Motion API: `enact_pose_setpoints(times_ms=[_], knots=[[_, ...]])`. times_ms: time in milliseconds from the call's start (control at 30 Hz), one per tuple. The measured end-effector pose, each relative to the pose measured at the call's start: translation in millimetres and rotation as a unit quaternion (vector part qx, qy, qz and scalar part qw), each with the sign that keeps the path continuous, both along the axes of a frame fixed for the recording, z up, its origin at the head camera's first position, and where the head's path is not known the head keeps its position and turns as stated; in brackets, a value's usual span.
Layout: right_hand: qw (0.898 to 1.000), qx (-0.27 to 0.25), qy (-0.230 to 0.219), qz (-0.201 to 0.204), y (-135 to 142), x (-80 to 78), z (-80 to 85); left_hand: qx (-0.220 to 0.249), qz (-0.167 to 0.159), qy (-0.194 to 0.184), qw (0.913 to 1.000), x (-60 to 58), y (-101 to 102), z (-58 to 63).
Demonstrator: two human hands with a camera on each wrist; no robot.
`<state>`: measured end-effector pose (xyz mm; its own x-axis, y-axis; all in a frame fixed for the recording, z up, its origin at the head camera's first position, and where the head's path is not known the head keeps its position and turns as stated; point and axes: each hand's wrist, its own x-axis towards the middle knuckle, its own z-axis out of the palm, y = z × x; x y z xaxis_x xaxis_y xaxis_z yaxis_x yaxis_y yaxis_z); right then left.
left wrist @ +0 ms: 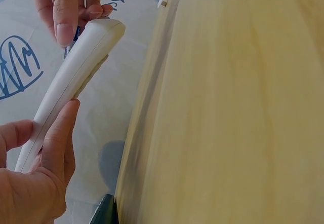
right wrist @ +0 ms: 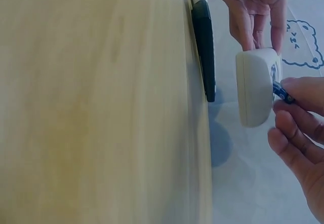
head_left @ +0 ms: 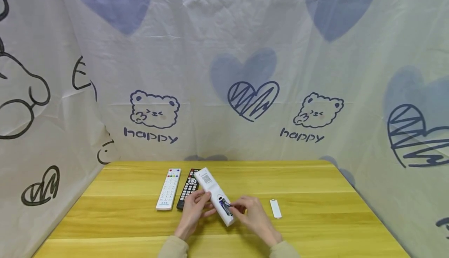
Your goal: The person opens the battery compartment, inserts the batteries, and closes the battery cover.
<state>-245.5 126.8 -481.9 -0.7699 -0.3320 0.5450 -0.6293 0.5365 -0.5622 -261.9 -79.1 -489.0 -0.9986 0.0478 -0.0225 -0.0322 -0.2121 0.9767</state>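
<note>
A white remote control (head_left: 213, 189) is held back side up above the table, its battery compartment (head_left: 224, 205) uncovered near the lower end. My left hand (head_left: 195, 207) grips it by the sides, thumb on one face and fingers on the other, as the left wrist view shows. Between thumb and forefinger my right hand (head_left: 250, 213) pinches a small dark blue battery (right wrist: 282, 92), one end of it at the compartment opening. Inside the compartment a dark blue shape shows in the head view. The white battery cover (head_left: 275, 208) lies on the table right of my right hand.
A second white remote (head_left: 168, 189) lies buttons up on the wooden table (head_left: 315, 227), at the left. Beside it lies a black remote (head_left: 188, 188), partly hidden behind the held remote and my left hand. A printed cloth (head_left: 224, 28) hangs behind and at both sides.
</note>
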Motion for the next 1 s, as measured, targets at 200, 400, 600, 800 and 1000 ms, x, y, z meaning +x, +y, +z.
enact_pose_setpoints(times_ms=[200,400,600,800,1000], knots=[[1.000,0.015,0.013,-0.016,-2.3,0.4,-0.5,-0.001,-0.004,0.000,1.0000,0.8,0.9,0.8],[0.999,0.030,0.023,-0.024,-3.3,2.4,1.1,0.002,-0.014,0.003,0.9999,1.4,0.3,2.2],[0.999,0.033,0.037,-0.013,-3.1,1.5,-0.8,0.006,-0.030,0.009,0.9995,0.4,-0.8,2.7],[0.999,0.019,0.038,-0.005,-1.7,-1.5,-3.2,0.009,-0.041,0.010,0.9991,0.2,-1.9,2.7],[0.999,-0.019,-0.042,0.004,-0.4,-3.8,-3.7,0.016,-0.052,0.002,0.9985,-0.3,-4.6,1.4]])
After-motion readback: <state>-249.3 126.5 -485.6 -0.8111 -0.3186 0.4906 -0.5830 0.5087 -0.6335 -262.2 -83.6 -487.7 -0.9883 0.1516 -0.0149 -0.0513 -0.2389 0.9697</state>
